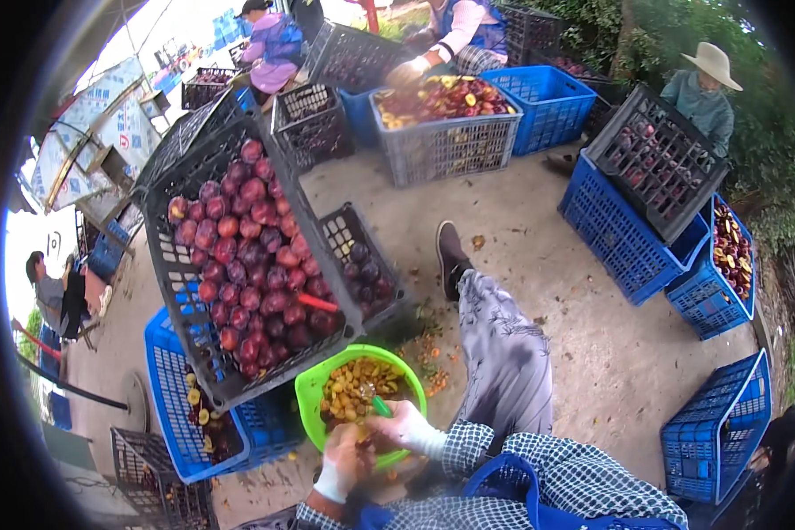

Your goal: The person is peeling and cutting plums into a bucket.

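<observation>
The left hand is at the near side of the green bowl; its fingers are bent together, but I cannot tell what they pinch. Just beside it, the right hand has its fingers closed on a green-handled tool over the bowl. Inside the bowl are yellowish fruit pieces. To the left of the bowl stands a blue crate. Beyond the bowl, toward the left, a tilted black crate holds many reddish plums. Farther beyond the bowl, a grey crate contains cut fruit.
</observation>
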